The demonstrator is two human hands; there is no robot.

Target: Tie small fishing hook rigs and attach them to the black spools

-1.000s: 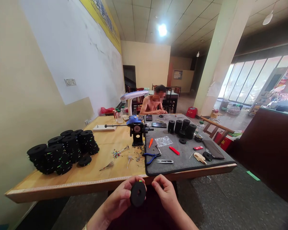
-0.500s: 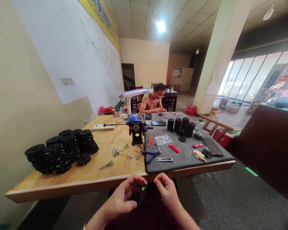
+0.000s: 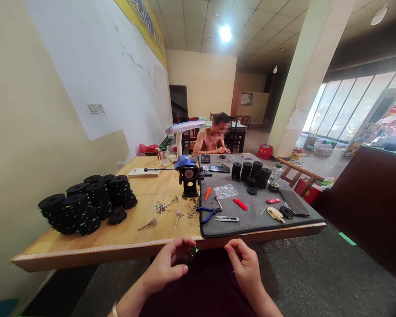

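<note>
Below the table's front edge, my left hand is closed around a small black foam spool, gripping it between thumb and fingers. Bright green and yellow bits show on the spool's rim. Apart from it to the right, my right hand has thumb and forefinger pressed together in a pinch. Whatever is between those fingertips is too fine to make out. Nearest on the table are grey snips and blue-handled pliers, both lying on the dark mat.
Stacks of black foam spools studded with small bits stand at left; plainer stacks stand on the mat. A winding machine stands mid-table by a pile of coloured beads. A person sits across the table.
My right hand has moved right, widening the gap between my hands. The spool in my left hand has turned and shifted slightly left. The camera view has shifted a little.
</note>
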